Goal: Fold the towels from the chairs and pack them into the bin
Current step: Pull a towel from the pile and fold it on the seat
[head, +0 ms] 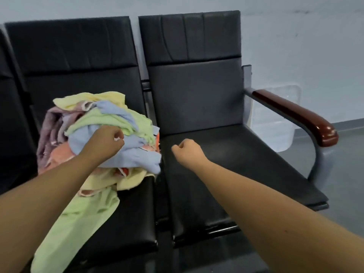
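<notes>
A blue towel [137, 154] atop the pile of towels [92, 117] is pinched by the left grip [107, 141], directly under it, while the right grip [187, 151] is held clenched on nothing, the pile lying just to its left.

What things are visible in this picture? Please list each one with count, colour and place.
Chairs: two whole, a third cut off at the left; black; in a row by the wall.
Armrest: one; brown top; right end of the row.
Towels: a heap, number unclear; yellow, green, blue, mauve, orange; on the middle seat.
Green towel: one; hangs over that seat's front edge.
Blue towel: one; at the heap's front.
Bin: one; clear; on the floor behind the armrest.
Wall: pale.
Floor: grey.
Left hand: fingers curled, grips the blue towel.
Right hand: fist, holds nothing; over the right seat.
</notes>
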The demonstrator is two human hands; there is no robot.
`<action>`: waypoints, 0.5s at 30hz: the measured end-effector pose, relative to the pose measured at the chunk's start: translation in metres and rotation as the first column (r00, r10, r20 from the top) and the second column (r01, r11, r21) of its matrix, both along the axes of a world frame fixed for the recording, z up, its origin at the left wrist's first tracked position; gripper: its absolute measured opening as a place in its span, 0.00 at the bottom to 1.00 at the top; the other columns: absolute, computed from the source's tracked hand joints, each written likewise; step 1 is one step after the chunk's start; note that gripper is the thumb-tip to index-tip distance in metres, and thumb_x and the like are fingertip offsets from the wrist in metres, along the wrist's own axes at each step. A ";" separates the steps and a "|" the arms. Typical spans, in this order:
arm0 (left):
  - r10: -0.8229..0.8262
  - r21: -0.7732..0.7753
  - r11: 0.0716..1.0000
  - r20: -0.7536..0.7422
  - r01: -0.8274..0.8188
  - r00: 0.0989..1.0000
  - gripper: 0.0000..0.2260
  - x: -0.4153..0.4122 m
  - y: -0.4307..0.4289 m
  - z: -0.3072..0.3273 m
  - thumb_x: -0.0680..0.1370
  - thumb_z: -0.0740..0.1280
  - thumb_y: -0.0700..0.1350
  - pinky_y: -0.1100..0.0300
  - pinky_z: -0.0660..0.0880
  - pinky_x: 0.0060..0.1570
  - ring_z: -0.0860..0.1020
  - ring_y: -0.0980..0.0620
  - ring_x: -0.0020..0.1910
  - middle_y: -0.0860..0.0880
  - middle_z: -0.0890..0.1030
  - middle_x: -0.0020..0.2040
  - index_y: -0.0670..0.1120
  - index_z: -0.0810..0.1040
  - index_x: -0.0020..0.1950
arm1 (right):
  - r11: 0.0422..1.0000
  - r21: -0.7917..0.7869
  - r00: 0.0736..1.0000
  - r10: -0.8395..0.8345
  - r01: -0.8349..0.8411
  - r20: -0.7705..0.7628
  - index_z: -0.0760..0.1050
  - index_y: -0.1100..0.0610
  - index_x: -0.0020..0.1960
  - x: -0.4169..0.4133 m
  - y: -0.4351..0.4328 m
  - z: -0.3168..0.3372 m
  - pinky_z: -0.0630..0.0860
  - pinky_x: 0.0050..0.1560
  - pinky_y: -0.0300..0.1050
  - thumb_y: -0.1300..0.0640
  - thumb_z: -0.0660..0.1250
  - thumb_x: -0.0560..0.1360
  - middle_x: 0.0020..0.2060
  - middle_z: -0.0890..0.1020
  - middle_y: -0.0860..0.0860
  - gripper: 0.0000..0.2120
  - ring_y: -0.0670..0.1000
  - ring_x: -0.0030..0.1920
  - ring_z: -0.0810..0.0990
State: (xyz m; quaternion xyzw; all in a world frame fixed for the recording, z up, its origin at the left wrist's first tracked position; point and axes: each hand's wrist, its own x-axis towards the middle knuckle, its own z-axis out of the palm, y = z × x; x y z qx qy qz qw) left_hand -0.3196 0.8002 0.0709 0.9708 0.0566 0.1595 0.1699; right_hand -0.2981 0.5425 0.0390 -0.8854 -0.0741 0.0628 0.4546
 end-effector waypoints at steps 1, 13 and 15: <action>0.048 0.039 0.998 0.043 -0.049 0.998 0.03 0.002 0.017 0.001 0.74 0.68 0.40 0.51 0.71 0.50 0.75 0.42 0.52 0.45 0.78 0.51 0.46 0.80 0.47 | 0.999 -0.017 0.999 0.036 -0.036 0.013 0.69 0.61 0.42 0.004 0.020 0.002 0.67 0.33 0.43 0.53 0.61 0.79 0.37 0.74 0.54 0.12 0.51 0.35 0.71; 0.165 0.036 0.984 0.152 -0.173 0.974 0.22 0.059 0.105 0.012 0.78 0.63 0.43 0.44 0.74 0.55 0.76 0.35 0.56 0.36 0.79 0.58 0.49 0.68 0.73 | 0.947 -0.269 0.926 0.250 -0.174 0.282 0.62 0.60 0.70 0.077 0.191 0.028 0.67 0.44 0.50 0.54 0.63 0.80 0.62 0.69 0.57 0.22 0.61 0.54 0.76; 0.131 0.109 0.982 0.192 -0.154 0.973 0.17 0.063 0.110 0.009 0.78 0.61 0.42 0.45 0.75 0.52 0.78 0.35 0.52 0.36 0.82 0.53 0.45 0.76 0.66 | 0.948 -0.254 0.918 0.264 -0.190 0.297 0.61 0.57 0.73 0.089 0.205 0.026 0.68 0.45 0.49 0.56 0.63 0.79 0.63 0.70 0.58 0.24 0.61 0.57 0.75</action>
